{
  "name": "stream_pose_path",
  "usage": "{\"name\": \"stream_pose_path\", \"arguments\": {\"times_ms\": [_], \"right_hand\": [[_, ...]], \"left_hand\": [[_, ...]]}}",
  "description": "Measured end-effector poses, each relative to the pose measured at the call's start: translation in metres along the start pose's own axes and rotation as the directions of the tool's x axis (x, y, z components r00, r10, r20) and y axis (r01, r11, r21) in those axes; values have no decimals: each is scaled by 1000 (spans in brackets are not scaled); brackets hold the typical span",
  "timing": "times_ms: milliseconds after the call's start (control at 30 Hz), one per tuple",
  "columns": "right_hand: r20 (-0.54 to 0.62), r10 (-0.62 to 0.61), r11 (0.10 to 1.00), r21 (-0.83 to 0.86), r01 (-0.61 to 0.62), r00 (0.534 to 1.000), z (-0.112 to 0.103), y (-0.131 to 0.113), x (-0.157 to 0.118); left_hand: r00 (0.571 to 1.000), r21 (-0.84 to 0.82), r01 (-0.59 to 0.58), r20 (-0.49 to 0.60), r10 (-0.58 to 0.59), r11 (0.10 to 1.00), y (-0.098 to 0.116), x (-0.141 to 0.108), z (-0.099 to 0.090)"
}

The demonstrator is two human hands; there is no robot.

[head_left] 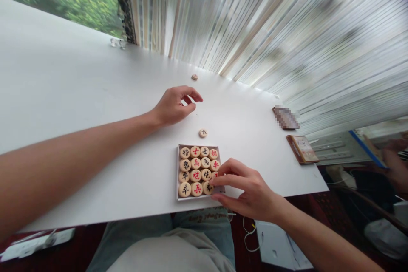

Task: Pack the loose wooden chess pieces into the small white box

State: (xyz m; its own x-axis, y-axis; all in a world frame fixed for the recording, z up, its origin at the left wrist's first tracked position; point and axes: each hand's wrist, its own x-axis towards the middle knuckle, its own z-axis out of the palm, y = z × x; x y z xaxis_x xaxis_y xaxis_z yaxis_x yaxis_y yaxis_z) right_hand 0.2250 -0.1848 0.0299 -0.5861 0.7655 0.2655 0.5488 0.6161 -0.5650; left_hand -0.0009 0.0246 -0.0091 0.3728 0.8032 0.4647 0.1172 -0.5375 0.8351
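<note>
Pieces (pixel 196 175) reading 将, 士, 馬, 兵 sit in the box (pixel 177 178) beside your right hand (pixel 250 186); I cannot tell if its fingers grip one. Your left hand's (pixel 174 105) thumb and fingertips are apart.

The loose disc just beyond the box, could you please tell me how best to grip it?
That disc is probably best pinched across its round rim from above: it lies flat, character up, apart from the box.
</note>
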Motion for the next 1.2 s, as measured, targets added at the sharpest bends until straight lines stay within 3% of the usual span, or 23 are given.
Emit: {"name": "stream_pose_path", "arguments": {"times_ms": [500, 733, 833, 933, 1000, 1067, 1200], "right_hand": [[-42, -81, 996, -45, 79, 996, 6, -1, 3], [-142, -65, 996, -64, 56, 988, -12, 0, 15], [-236, -11, 995, -102, -14, 972, -28, 19, 37], [-287, 192, 981, 19, -194, 939, -43, 49, 71], [-179, 356, 929, 177, -326, 917, -48, 71, 96], [-70, 415, 890, 237, -389, 907, -46, 90, 119], [-103, 394, 887, 302, -348, 914, -23, 117, 142]], "left_hand": [[1000, 2, 8, -2, -8, 1000, 3, 0, 0], [1000, -7, 14, 8, -14, 1000, 0, 0, -1], [999, -18, 34, 7, -34, 999, -2, 0, -2], [998, -35, 68, 3, -68, 997, -3, 0, -4], [994, -65, 112, 4, -112, 992, -2, 1, -5], [989, -98, 144, -3, -145, 985, 0, 2, -6], [987, -114, 154, -33, -159, 981, 4, 3, -6]]}}
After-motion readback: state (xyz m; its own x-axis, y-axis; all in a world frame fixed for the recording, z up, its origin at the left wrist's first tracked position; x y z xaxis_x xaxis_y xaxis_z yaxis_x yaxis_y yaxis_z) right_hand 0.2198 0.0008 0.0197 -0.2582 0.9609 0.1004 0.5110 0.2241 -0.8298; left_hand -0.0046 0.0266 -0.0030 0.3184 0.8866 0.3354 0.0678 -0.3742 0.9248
